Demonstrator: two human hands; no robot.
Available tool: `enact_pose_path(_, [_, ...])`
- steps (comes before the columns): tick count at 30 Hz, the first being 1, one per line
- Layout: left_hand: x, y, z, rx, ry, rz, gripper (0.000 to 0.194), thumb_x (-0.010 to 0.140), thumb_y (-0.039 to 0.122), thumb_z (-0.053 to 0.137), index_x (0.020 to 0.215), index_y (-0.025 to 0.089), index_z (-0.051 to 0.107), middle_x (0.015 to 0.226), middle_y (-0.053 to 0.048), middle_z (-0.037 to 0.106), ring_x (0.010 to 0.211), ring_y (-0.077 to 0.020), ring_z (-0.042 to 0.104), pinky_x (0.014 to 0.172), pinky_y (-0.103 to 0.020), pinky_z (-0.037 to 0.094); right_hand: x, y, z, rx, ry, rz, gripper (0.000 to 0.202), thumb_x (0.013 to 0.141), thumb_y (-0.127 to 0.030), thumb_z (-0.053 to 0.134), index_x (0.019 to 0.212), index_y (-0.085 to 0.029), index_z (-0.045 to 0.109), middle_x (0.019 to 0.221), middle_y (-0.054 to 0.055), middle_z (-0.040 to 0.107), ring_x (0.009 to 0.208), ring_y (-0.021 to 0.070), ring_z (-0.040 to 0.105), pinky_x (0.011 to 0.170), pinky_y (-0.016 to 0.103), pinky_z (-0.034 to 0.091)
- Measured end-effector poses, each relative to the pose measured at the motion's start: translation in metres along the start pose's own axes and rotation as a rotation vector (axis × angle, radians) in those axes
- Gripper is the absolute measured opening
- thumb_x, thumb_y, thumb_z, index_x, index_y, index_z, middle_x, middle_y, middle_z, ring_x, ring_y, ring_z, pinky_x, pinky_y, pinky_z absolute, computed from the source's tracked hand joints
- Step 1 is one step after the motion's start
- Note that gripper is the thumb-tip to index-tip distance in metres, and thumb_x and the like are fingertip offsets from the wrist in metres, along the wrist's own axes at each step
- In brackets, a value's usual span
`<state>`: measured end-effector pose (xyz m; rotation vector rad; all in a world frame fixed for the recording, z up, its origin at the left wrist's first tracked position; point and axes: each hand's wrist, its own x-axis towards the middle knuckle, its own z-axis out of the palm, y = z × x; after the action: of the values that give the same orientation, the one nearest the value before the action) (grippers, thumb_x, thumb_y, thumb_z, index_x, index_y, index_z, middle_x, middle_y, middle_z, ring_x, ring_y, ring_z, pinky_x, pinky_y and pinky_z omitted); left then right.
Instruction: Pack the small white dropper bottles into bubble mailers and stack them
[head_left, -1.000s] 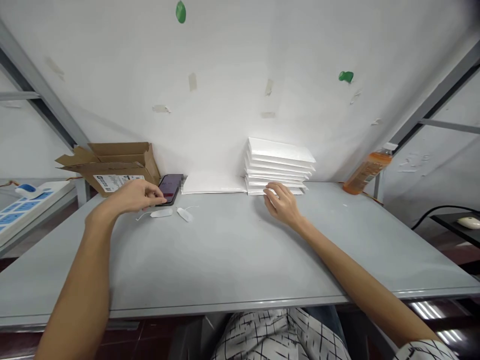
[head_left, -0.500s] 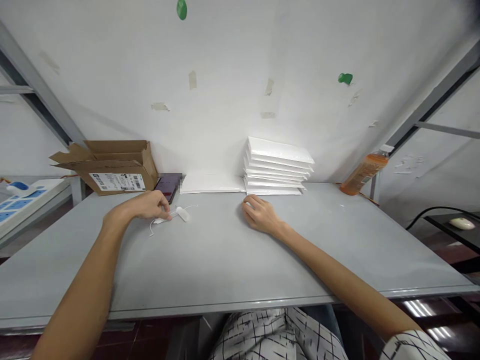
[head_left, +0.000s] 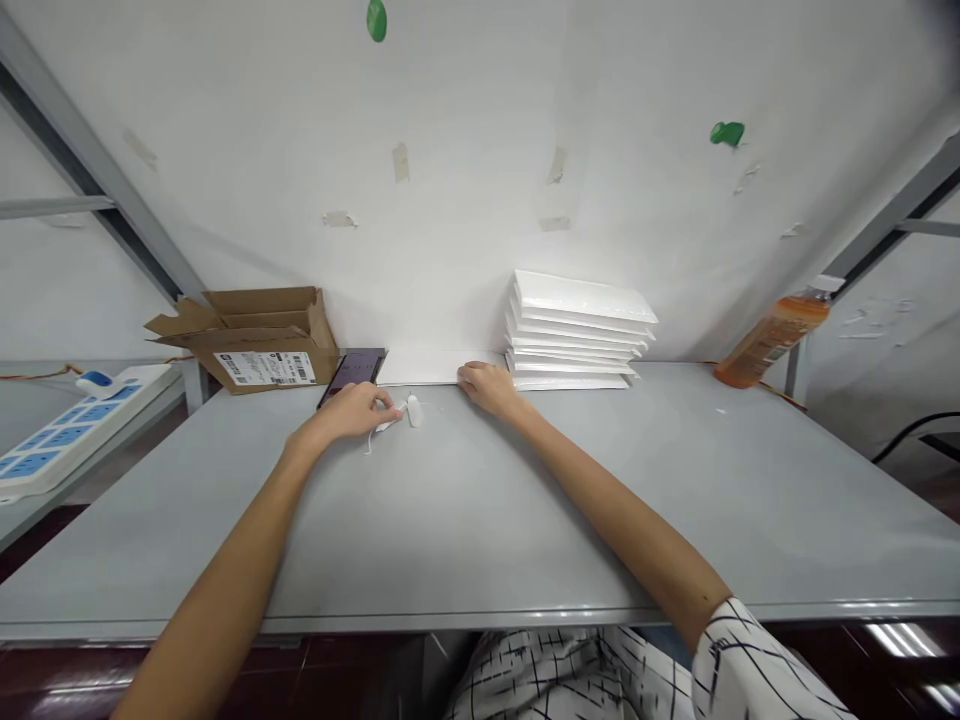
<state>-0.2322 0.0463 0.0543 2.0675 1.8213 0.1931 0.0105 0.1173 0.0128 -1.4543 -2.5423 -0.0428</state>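
Observation:
My left hand (head_left: 358, 408) is closed in a pinch on a small white tag with a string (head_left: 386, 425), low over the table. A second small white tag (head_left: 414, 411) lies just beyond its fingertips, close to that string. My right hand (head_left: 487, 386) has its fingers curled together at the front edge of the flat white sheets or envelopes (head_left: 420, 368). Whether these fingers grip anything is hidden. Right of it rises a stack of white padded envelopes (head_left: 581, 325). A dark phone-like slab (head_left: 356, 368) lies behind my left hand.
An open cardboard box (head_left: 262, 345) with a label stands at the back left. An orange drink bottle (head_left: 776, 335) leans at the back right. Left of the grey table (head_left: 480, 530) is a power strip (head_left: 71, 430). A white wall (head_left: 465, 270) closes off the back.
My left hand has moved right with the tag in its pinch, and the second tag has shifted too. My right hand has moved left and forward to the flat white sheets. The view has shifted slightly.

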Motion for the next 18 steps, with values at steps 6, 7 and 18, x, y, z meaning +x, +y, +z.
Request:
enact_pose_path(6, [0.001,-0.001,0.002,0.019,0.021,0.024,0.049,0.073,0.066,0.059,0.081,0.02,0.073,0.055,-0.001,0.054,0.056,-0.0168,0.051,0.053,-0.025,0.025,0.001,0.0,0.0,-0.027,-0.012,0.026,0.035,0.101,-0.022,0.032,0.101,-0.02,0.066,0.104,0.009,0.07,0.088,0.0222,0.062,0.064,0.029,0.033])
enact_pose_path(7, [0.0,0.0,0.002,0.032,0.017,0.021,0.049,0.074,0.066,0.058,0.08,0.02,0.073,0.055,-0.001,0.053,0.055,-0.0166,0.051,0.053,-0.025,0.025,0.003,-0.001,0.0,-0.036,-0.012,0.031,0.034,0.099,-0.018,0.033,0.101,-0.019,0.067,0.103,0.011,0.07,0.087,0.0225,0.063,0.064,0.029,0.034])
enact_pose_path(18, [-0.003,0.002,-0.002,0.04,0.003,-0.021,0.059,0.081,0.071,0.044,0.088,0.022,0.075,0.054,-0.002,0.052,0.05,-0.0178,0.049,0.052,-0.027,0.027,0.035,-0.013,-0.045,0.001,0.292,0.171,0.033,0.095,-0.005,0.03,0.109,-0.013,0.059,0.102,0.015,0.068,0.083,0.0233,0.063,0.063,0.029,0.033])
